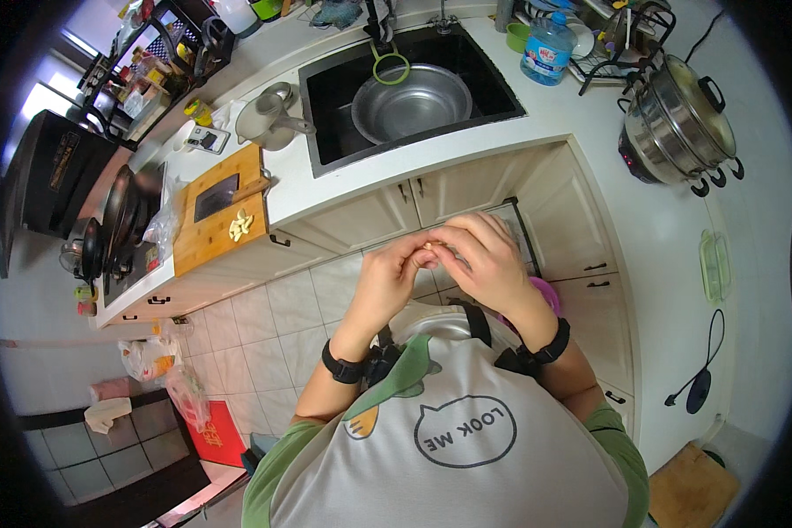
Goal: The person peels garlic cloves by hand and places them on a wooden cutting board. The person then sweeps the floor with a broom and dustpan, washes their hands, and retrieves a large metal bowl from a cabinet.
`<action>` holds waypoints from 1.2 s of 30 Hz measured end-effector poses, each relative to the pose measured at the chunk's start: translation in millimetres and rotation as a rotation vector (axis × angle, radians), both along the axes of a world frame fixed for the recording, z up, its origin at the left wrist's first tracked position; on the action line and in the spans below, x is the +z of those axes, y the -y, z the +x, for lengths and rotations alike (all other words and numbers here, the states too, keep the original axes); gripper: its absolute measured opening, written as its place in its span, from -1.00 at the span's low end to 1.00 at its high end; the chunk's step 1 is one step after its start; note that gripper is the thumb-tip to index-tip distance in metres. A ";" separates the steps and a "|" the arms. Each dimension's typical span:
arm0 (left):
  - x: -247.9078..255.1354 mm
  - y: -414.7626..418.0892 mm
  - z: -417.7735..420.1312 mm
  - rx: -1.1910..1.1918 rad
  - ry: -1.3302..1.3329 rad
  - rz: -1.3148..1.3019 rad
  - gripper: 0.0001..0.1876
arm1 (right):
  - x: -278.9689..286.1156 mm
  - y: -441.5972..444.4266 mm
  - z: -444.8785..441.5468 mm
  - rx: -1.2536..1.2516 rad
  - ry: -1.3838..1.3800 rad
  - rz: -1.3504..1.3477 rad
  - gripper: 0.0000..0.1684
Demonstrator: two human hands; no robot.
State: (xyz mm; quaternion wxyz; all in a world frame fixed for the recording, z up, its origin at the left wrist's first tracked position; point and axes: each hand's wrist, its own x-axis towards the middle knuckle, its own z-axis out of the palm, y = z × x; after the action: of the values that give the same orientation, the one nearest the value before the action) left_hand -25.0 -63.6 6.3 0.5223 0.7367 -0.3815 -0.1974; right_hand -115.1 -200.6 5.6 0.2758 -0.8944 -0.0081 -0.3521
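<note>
My left hand [389,274] and my right hand [487,261] meet in front of my apron. Their fingertips pinch a small pale piece, seemingly a garlic clove [428,246], mostly covered by the fingers. Below the wrists, part of a round metal vessel [443,325] shows at the apron's top edge. On the counter to the left lies a wooden cutting board [195,254]. It carries a small heap of peeled garlic cloves [240,226] and a cleaver [219,198] with a wooden handle, lying flat.
A black sink [330,119] holds a large metal basin [412,102]. Beside it stand a pitcher [267,122] and a phone [206,138]. A steamer pot [680,125], a glass dish [715,266] and a blue detergent bottle [549,53] occupy the right counter. A purple bin [546,295] is partly hidden behind my right forearm.
</note>
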 end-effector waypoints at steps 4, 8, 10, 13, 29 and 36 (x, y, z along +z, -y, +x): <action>2.6 -0.3 -1.2 0.027 0.083 0.039 -0.83 | -0.7 -0.8 1.7 -0.006 0.063 -0.165 -0.80; 2.0 -2.5 -1.6 0.039 0.143 0.049 -0.83 | -1.2 -3.5 1.3 0.009 0.042 -0.200 -0.81; 2.2 -4.1 -1.1 0.027 0.263 0.068 -0.81 | -0.3 -4.2 1.9 0.017 0.020 -0.195 -0.82; 3.5 -7.3 -1.5 0.015 0.340 0.059 -0.78 | 0.5 -5.6 4.2 0.026 0.025 -0.125 -0.82; -7.4 -19.1 -3.5 0.120 -0.300 -0.130 -0.79 | -27.4 -22.2 1.7 0.121 -0.061 0.768 -0.87; -3.4 -20.0 -8.8 0.180 0.014 -0.062 -0.81 | -14.0 -28.1 -3.3 0.045 -0.058 0.541 -0.78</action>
State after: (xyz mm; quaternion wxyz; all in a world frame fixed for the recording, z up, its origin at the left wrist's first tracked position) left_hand -33.7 -43.6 2.9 0.5577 0.7530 -0.3231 -0.1325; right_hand -118.4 -172.5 -8.5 0.5126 -0.7974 0.0745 -0.3097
